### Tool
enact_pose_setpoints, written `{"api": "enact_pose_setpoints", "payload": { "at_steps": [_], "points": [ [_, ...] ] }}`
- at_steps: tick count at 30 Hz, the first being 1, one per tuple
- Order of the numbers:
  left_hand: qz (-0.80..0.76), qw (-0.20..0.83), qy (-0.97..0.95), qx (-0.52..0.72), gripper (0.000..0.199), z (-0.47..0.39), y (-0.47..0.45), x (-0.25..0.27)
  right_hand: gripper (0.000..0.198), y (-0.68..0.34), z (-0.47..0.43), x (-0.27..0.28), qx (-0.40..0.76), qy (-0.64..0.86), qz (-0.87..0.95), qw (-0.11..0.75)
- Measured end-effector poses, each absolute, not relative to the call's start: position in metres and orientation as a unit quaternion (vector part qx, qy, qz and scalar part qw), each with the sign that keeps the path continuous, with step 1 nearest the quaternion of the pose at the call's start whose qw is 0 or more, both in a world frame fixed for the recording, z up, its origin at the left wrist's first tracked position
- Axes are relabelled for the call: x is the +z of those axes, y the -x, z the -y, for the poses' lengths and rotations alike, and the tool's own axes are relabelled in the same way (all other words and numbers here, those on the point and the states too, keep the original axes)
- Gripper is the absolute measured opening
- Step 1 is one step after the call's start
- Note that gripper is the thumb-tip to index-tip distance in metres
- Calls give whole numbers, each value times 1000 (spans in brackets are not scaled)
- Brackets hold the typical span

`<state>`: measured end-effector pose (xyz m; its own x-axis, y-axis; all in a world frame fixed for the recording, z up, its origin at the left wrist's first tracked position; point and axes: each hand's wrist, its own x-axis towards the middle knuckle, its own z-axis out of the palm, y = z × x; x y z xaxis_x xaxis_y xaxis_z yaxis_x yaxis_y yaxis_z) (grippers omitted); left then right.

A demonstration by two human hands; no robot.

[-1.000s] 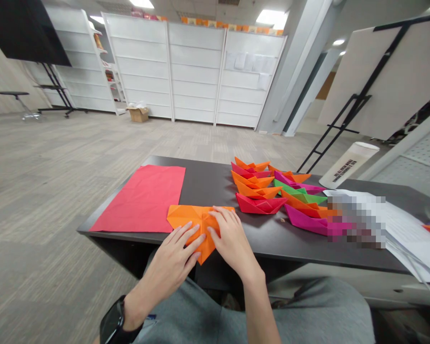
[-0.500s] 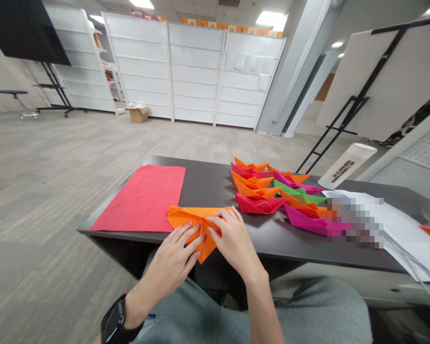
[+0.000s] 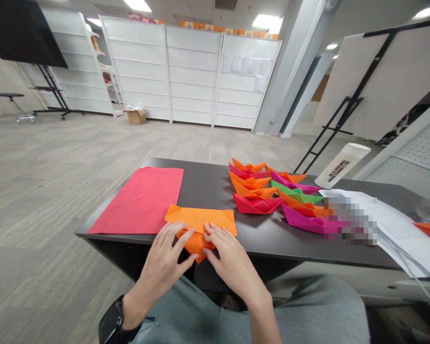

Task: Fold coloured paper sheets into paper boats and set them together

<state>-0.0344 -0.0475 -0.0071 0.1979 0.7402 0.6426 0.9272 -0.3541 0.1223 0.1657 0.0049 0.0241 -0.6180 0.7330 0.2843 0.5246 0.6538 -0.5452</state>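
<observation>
A partly folded sheet of orange paper lies at the table's near edge, its pointed lower end jutting past the edge. A straight band runs across its top, above the point. My left hand is open, with spread fingers resting on the paper's left side and the thumb by the lower point. My right hand is also open, its fingertips pressing on the band right of the middle and its thumb lower down. The fingers partly cover the lower folds. A flat red sheet lies to the left.
Several folded paper boats stand in two rows to the right. Beyond them are white printed sheets, a blurred-out patch and a white cylinder. The dark table ends close to my lap.
The orange paper's upper part now shows a wide flat band folded down over the centre. My right hand has moved lower, and my fingers have shifted onto the band. The view has tilted slightly.
</observation>
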Motion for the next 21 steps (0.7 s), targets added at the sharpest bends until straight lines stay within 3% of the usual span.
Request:
{"api": "enact_pose_setpoints", "payload": {
  "at_steps": [3, 11, 21],
  "points": [
    [548, 148, 778, -269, 58, 47, 42, -1, 33, -167, -4, 21, 210, 356, 876, 250],
    [554, 87, 802, -204, 48, 45, 70, 3, 65, -201, -15, 16, 213, 388, 870, 215],
    [560, 101, 796, -206, 40, 45, 83, 5, 50, -191, -10, 28, 140, 407, 870, 242]
  ]
}}
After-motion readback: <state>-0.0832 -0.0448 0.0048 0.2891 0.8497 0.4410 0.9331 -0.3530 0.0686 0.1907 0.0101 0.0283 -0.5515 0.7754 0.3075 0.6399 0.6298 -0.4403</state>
